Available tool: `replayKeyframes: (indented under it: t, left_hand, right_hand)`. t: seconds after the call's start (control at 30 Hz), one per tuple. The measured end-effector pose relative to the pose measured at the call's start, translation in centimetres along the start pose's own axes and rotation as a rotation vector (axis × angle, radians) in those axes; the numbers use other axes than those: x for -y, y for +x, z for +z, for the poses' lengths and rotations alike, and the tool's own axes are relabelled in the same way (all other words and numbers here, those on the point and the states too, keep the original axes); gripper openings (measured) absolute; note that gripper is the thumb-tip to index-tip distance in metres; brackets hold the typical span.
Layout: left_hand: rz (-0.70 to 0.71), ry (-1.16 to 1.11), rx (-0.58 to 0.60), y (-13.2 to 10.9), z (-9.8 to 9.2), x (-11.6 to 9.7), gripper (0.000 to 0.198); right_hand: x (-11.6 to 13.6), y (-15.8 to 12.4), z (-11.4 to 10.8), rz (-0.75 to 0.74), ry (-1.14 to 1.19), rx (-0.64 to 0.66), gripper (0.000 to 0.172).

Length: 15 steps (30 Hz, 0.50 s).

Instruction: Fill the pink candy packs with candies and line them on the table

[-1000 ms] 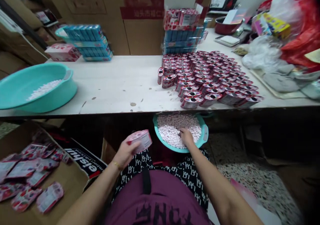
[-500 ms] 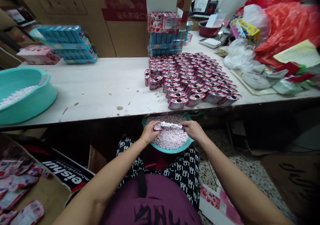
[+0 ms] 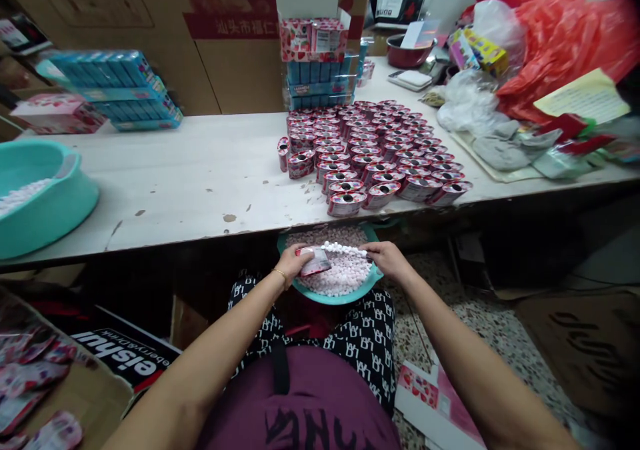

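Observation:
My left hand (image 3: 293,261) grips a small red-and-pink candy container (image 3: 315,261) heaped with white candy pellets, held over a teal basin (image 3: 334,298) that rests on my lap and is full of pink-white pellets. My right hand (image 3: 387,259) is closed on the other end of the same container, fingers pinched at its rim. On the white table (image 3: 200,170) above the basin stand several rows of identical red candy containers (image 3: 375,150).
A second teal basin (image 3: 43,203) with white pellets sits at the table's left edge. Blue and pink boxed packs (image 3: 120,90) are stacked at the back. Bags and clutter (image 3: 530,83) crowd the right side. A cardboard box (image 3: 75,390) with pink packets lies at lower left.
My left hand carried the container from my left side to the basin on my lap. My right hand rose out of the pellets and took the container's other end; the container now holds heaped pellets.

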<state>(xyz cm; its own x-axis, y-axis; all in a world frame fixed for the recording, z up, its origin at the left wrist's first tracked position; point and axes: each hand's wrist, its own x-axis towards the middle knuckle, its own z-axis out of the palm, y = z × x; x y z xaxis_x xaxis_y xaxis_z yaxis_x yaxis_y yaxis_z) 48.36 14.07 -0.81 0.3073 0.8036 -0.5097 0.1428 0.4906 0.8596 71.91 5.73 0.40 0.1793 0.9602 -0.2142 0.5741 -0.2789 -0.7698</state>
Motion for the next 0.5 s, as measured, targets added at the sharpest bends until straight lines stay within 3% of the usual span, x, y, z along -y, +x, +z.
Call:
replayKeyframes:
  t: [0.1, 0.2, 0.4, 0.5]
  left_hand:
    - [-0.244, -0.460, 0.031, -0.1, 0.5, 0.7, 0.018]
    - [-0.310, -0.797, -0.062, -0.4, 1.2, 1.2, 0.013]
    - [-0.371, -0.958, -0.116, -0.5, 2.4, 1.9, 0.012]
    - [-0.370, -0.975, -0.113, -0.3, 2.7, 1.9, 0.012]
  right_hand:
    - [0.7, -0.6, -1.7, -0.017, -0.169, 0.012, 0.032]
    - [2.7, -0.9, -2.6, 0.009, -0.390, 0.047, 0.032]
    - [9.0, -1.5, -1.4, 0.014, -0.829, 0.085, 0.031]
    - [12.0, -1.6, -0.1, -0.033, -0.927, 0.099, 0.026]
